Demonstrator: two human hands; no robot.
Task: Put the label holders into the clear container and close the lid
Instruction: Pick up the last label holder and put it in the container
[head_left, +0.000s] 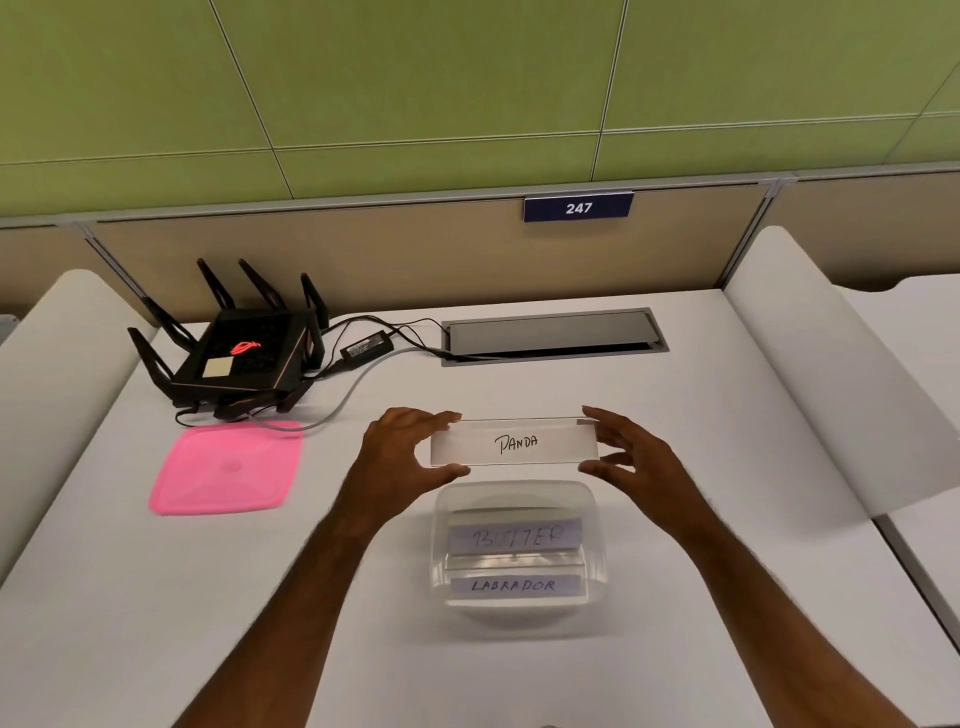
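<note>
Head view: left grip (402, 457) and right grip (631, 457) pinch the PANDA holder (514, 442) by its ends. It sits beyond the clear container (597, 525) (lid (227, 467) off, toward the desk's (727, 467) left edge).

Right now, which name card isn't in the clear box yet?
The PANDA label holder, held between the left hand and right hand. BUTTER and LABRADOR already sit inside the clear container.
</note>
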